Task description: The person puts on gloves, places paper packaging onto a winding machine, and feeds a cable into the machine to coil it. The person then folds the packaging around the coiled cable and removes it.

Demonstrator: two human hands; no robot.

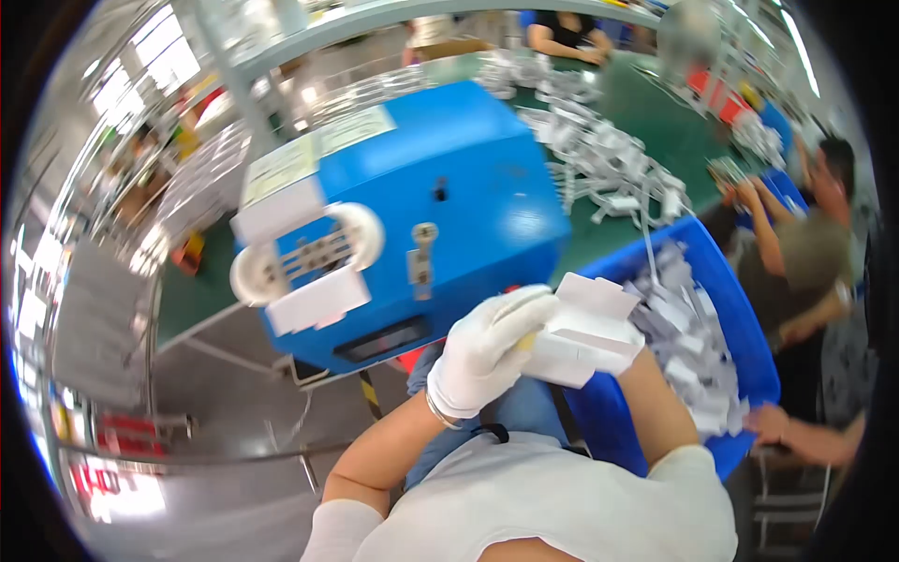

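Note:
My left hand (489, 354), in a white glove, is closed at the left edge of a white folded card (585, 332), with fingers together and a small yellowish patch showing at the fingertips. Flaps of the card stand up at different angles. From the right, my right forearm (660, 403) reaches to the card, which rests over that hand and covers its fingers. Both hands are above my lap, in front of a blue machine (468, 197) with white round guides (356, 234) on its face. Close to the right arm is a blue bin (740, 328) full of white paper pieces (688, 337).
White strips (609, 159) lie heaped on the green table (646, 103) behind the machine. A metal shelf frame (393, 33) runs overhead. At the right, co-workers sit close; one person's hand (768, 423) is at the bin's edge. Another person (567, 37) sits across the table.

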